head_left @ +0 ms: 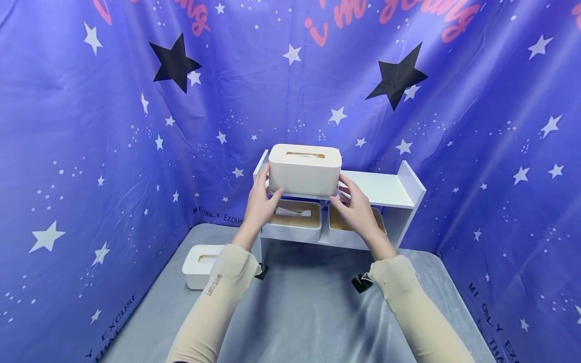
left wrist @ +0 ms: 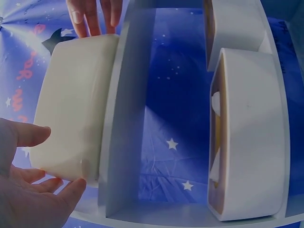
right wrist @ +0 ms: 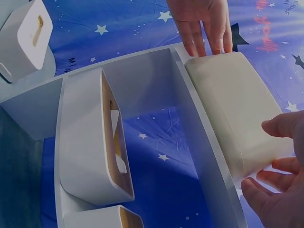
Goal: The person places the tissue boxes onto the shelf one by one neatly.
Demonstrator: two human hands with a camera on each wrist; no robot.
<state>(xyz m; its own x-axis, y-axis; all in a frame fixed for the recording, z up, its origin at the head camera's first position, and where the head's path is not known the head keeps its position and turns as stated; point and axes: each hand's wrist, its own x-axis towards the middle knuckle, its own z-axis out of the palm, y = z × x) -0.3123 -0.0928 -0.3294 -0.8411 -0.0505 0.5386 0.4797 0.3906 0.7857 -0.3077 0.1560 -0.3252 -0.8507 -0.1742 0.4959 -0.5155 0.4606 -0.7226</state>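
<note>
A white tissue box [head_left: 305,174] with a slot in its top stands at the left part of the white rack's upper shelf [head_left: 386,189]. My left hand [head_left: 262,199] holds its left end, fingers along the end and thumb at the front face. At the opposite end my right hand [head_left: 355,201] holds it the same way, its fingertips [right wrist: 251,187] by the lower edge. Below, on the lower shelf, a second tissue box [left wrist: 254,133] shows a tissue in its slot. Next to it sits another white box [head_left: 347,233], partly hidden by my right hand.
A further white tissue box [head_left: 195,275] stands on the grey tabletop [head_left: 313,312] at left, partly behind my left sleeve. Black pieces [head_left: 361,283] lie at the rack's feet. A blue star-printed curtain [head_left: 290,91] hangs behind and on both sides.
</note>
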